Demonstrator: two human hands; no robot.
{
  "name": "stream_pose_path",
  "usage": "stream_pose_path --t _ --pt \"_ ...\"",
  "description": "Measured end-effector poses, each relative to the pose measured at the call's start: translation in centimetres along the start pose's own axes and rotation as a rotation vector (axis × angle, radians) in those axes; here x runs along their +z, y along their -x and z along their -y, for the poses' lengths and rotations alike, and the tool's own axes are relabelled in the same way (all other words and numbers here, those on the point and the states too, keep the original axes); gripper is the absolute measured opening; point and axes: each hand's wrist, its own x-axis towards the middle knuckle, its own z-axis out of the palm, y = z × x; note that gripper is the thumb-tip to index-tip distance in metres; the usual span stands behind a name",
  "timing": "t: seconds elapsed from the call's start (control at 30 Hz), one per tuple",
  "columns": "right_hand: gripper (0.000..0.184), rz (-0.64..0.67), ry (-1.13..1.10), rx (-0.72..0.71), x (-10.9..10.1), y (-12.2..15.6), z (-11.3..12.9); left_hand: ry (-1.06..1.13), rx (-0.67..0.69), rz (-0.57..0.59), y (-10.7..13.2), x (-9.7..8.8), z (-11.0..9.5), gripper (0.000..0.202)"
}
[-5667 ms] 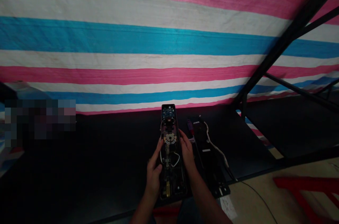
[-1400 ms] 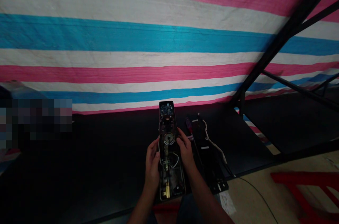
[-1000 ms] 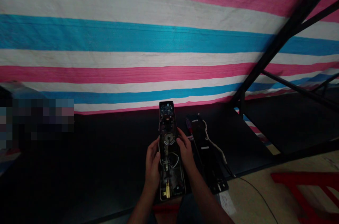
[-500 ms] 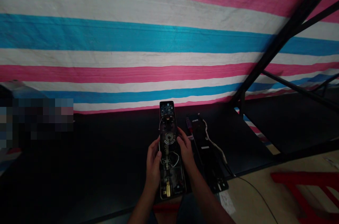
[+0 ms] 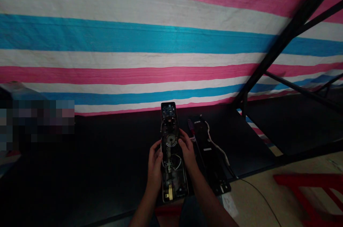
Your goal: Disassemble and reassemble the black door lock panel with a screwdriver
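A long, narrow opened device [image 5: 171, 155] lies lengthwise on the black table [image 5: 107, 155], its inside showing a round metal part, white wires, a brass piece and a small circuit board at the far end. My left hand [image 5: 154, 168] grips its left edge with curled fingers. On the device's right edge my right hand [image 5: 187, 152] holds on, thumb resting near the round metal part.
A second long black panel [image 5: 210, 155] with a white cable lies just right of the device, and a red-handled tool [image 5: 191, 127] sits by its far end. A striped pink, white and blue tarp [image 5: 160, 41] hangs behind. Black frame bars [image 5: 281, 44] and a red object [image 5: 308, 184] stand at right.
Since the oldest frame the device has shifted slightly left and nearer. Over the last second both hands keep their grip, with only small finger shifts.
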Motion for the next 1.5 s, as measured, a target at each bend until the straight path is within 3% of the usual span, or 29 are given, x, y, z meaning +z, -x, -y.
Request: stream_pose_path --t 1.03,1.5 --pt "0.05 0.02 0.013 0.008 -0.4 -0.1 -0.1 0.13 -0.003 0.036 0.1 0.0 0.7 0.046" --pt "0.067 -0.029 0.172 0.068 -1.1 0.4 -0.4 0.218 0.059 0.096 1.4 0.5 -0.2 0.044"
